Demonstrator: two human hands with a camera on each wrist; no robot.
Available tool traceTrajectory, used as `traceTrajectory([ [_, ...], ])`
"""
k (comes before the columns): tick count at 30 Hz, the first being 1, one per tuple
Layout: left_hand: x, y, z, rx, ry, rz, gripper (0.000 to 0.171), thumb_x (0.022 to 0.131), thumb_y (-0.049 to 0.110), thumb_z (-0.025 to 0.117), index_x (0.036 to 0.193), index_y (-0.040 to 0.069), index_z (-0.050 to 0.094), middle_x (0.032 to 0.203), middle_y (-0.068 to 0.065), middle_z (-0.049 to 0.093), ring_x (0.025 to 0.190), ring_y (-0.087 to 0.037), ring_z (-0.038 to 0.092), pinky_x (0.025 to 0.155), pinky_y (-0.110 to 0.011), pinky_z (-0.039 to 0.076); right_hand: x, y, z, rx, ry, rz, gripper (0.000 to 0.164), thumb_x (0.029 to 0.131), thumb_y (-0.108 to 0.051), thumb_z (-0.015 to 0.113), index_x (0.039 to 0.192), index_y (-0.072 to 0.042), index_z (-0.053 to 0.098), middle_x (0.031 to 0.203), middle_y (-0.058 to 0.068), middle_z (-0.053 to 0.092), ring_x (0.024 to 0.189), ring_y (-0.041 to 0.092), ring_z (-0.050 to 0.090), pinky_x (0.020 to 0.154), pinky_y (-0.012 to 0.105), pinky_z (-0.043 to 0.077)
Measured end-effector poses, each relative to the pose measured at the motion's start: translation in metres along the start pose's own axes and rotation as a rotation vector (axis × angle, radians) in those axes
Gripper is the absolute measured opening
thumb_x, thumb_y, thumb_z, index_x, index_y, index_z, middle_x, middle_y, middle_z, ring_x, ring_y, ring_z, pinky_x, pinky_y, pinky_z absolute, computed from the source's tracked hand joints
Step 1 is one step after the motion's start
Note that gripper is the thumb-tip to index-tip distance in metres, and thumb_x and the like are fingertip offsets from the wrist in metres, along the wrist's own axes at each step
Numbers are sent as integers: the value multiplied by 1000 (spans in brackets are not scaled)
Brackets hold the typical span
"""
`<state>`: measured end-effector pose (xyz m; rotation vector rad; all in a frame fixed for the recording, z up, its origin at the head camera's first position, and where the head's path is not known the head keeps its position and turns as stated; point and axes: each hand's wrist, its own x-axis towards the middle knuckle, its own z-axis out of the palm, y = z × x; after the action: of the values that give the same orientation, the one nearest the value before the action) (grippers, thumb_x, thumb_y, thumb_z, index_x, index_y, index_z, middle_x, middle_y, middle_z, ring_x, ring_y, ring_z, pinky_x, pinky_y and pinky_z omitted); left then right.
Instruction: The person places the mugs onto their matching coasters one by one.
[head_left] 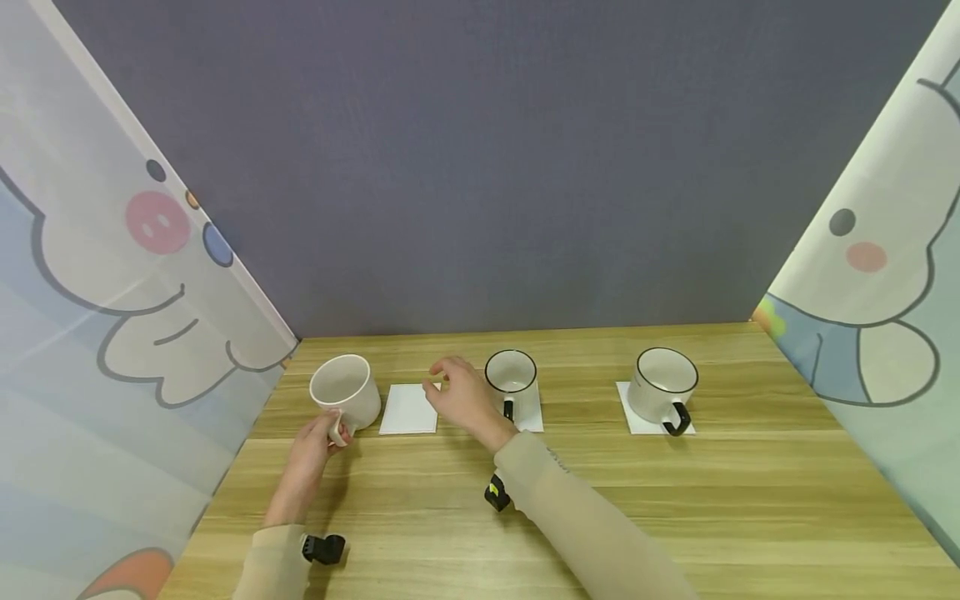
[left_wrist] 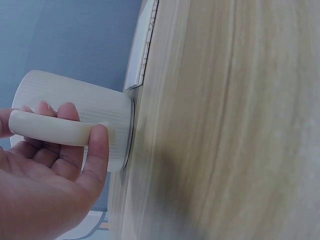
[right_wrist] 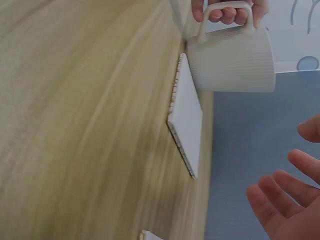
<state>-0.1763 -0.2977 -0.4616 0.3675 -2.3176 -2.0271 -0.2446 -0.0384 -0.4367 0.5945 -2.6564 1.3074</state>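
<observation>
At the left of the table my left hand grips a ribbed white mug by its handle, fingers curled through the loop. The mug stands close beside a square white coaster, with its base near the wood. My right hand hovers near that coaster's right edge, holding nothing, its fingers loosely bent and spread apart in the right wrist view. Just right of it, a white mug with a black rim sits on another coaster, its black handle partly behind my right wrist.
Farther right, a second black-rimmed mug stands on its own coaster, black handle toward me. A dark grey panel closes off the table's back edge. Cartoon-printed sheets flank both sides. The wooden table spreads in front.
</observation>
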Motion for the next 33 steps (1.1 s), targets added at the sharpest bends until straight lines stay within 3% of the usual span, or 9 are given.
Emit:
traceTrajectory([
  [11, 2, -2, -1, -8, 8, -21, 41, 112, 28, 38, 85, 4, 57, 78, -2, 56, 82, -15, 57, 87, -32, 53, -2, 13, 13, -56, -96, 41, 35, 97, -28, 66, 124, -6, 67, 136, 8, 62, 126, 29, 56, 106, 46, 45],
  [18, 1, -2, 0, -4, 7, 0, 40, 111, 29, 38, 87, 3, 56, 78, -1, 55, 81, -14, 56, 85, -33, 53, -2, 20, 19, -146, -131, 38, 31, 94, -29, 69, 118, -10, 70, 132, 6, 65, 124, 28, 58, 101, 43, 49],
  [25, 4, -4, 1, -17, 12, 6, 39, 111, 28, 39, 86, 4, 56, 78, -1, 55, 80, -13, 56, 83, -30, 53, -3, 26, 23, -190, -165, 1, 26, 90, -28, 73, 108, -10, 71, 115, 3, 68, 113, 28, 60, 84, 39, 53],
  [33, 3, -4, 1, 6, 20, -9, 38, 111, 28, 38, 90, 2, 56, 80, -1, 55, 81, -14, 56, 84, -30, 53, -4, 33, 25, -249, -255, -8, 27, 89, -29, 72, 111, -14, 69, 118, 1, 68, 112, 23, 58, 93, 38, 50],
])
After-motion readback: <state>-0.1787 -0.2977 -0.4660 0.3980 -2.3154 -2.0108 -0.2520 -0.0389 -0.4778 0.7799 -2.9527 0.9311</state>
